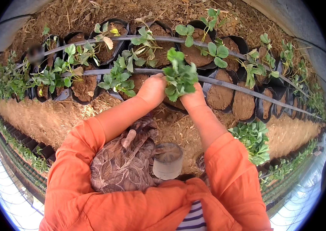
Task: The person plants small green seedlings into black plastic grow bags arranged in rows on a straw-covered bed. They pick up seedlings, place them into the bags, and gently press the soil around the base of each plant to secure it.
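Note:
A leafy strawberry plant [180, 76] is between my hands, above a soil-filled black grow bag [174, 104] in the near row. My right hand [193, 96] closes around the plant's lower part from the right, its fingers mostly covered by leaves. On the left side, my left hand [153, 89] has curled fingers against the plant's edge, beside the grey drip pipe [148, 71]. Leaves hide those fingertips, so I cannot tell if they grip anything. Left of that hand, another strawberry plant [119, 79] leans over its bag.
A clouded plastic tub [167, 163] containing brownish material stands by my knee. Bunched strawberry plants [252, 141] lie right of my forearm. A second drip pipe [174, 39] crosses the far row. Bare soil bags [243, 101] continue rightward; a straw-strewn path [35, 117] runs left.

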`<state>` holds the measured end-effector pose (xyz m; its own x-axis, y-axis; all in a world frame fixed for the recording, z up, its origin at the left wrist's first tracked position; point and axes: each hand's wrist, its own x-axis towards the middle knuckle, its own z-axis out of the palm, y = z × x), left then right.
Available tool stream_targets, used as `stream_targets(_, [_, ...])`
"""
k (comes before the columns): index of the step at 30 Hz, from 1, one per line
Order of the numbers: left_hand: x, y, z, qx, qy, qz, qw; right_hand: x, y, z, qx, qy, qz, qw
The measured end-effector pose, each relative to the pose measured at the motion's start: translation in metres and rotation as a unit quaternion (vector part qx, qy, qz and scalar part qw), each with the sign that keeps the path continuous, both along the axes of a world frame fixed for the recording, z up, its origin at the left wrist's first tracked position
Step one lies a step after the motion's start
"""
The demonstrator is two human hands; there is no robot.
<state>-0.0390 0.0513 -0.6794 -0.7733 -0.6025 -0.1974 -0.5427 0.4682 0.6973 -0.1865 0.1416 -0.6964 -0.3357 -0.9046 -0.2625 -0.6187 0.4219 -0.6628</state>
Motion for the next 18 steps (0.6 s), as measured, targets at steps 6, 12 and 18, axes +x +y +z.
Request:
stream_targets(6, [-0.002, 0.005, 0.006, -0.066, -0.087, -0.115, 0.987, 0.004, 0.017, 0.003, -0.051, 0.067, 0.082, 0.993])
stream_targets(12, [-0.004, 0.002, -0.001, -0.088, -0.116, -0.146, 0.978, 0.010, 0.007, -0.003, 0.092, 0.177, 0.148, 0.969])
stream_targets(18, [0.034, 0.002, 0.011, -0.086, 0.005, -0.051, 0.995, -0.004, 0.014, 0.007, 0.051, 0.024, 0.079, 0.995])
